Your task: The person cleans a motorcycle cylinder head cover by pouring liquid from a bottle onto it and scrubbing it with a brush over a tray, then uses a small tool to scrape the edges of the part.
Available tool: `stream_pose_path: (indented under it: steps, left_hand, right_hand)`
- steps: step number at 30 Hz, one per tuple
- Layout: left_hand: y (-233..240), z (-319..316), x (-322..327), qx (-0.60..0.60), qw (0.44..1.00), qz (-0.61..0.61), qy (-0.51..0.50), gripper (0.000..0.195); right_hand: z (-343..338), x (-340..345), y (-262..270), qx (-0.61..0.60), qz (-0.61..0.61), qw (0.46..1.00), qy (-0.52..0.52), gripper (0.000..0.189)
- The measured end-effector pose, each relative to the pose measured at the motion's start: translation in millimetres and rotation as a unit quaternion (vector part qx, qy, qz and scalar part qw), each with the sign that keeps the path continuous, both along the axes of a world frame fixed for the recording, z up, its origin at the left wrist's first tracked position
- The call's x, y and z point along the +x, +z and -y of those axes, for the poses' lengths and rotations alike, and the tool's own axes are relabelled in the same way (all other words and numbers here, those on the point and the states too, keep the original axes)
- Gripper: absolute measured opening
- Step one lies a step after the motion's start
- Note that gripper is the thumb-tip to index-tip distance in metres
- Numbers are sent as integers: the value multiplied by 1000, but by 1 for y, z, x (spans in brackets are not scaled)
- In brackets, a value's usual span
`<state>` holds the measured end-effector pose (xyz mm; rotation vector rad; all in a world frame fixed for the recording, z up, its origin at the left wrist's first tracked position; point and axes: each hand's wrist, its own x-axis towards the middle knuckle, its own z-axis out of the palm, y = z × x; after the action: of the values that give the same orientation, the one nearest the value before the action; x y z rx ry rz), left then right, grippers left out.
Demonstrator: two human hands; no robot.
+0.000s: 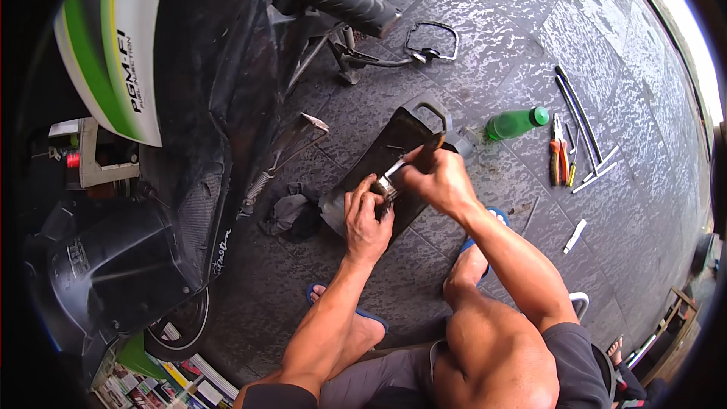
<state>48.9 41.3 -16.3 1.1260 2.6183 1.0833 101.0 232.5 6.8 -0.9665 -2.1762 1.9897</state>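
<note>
My left hand (364, 218) grips a small metal part (387, 188) over a dark, open plastic container (400, 130). This container looks like a cut jerrycan, with a moulded handle at its far end. Just to the right, my right hand (446, 182) is closed around a brown-handled tool (426, 154), possibly a brush. The tool is blurred, and its working end, close to the metal part, is mostly hidden by my fingers. A grey rag (289, 213) lies on the floor left of the container.
A motor scooter (238, 96) fills the left side, its exhaust and stand reaching inward. A green bottle (514, 124), pliers (559, 153), a yellow-handled screwdriver (572, 173) and T-handle wrenches (585, 119) lie at right. A gasket (455, 40) rests beyond. Another person's foot (615, 349) shows lower right.
</note>
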Motion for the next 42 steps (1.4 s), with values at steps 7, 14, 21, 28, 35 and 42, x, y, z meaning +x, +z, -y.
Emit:
stream_pose_path:
  steps: [7,14,21,28,35,42]
  left_hand:
    - [0,10,-2,-24,1000,3,-3,25]
    - [2,19,7,-51,998,28,-27,29]
    - [0,35,14,-158,987,39,16,36]
    - [11,26,10,-213,955,188,81,42]
    - [10,-5,18,-200,945,141,217,58]
    - [12,-1,27,-114,935,246,230,80]
  right_hand:
    - [-2,10,-4,53,-12,998,-24,24]
    - [-8,6,-10,63,-50,997,9,22]
    - [-6,26,-17,206,-71,971,99,22]
    - [10,42,-15,303,30,920,247,25]
    - [-13,40,-19,221,-13,942,251,24]
    - [-28,11,-9,138,-1,971,197,26]
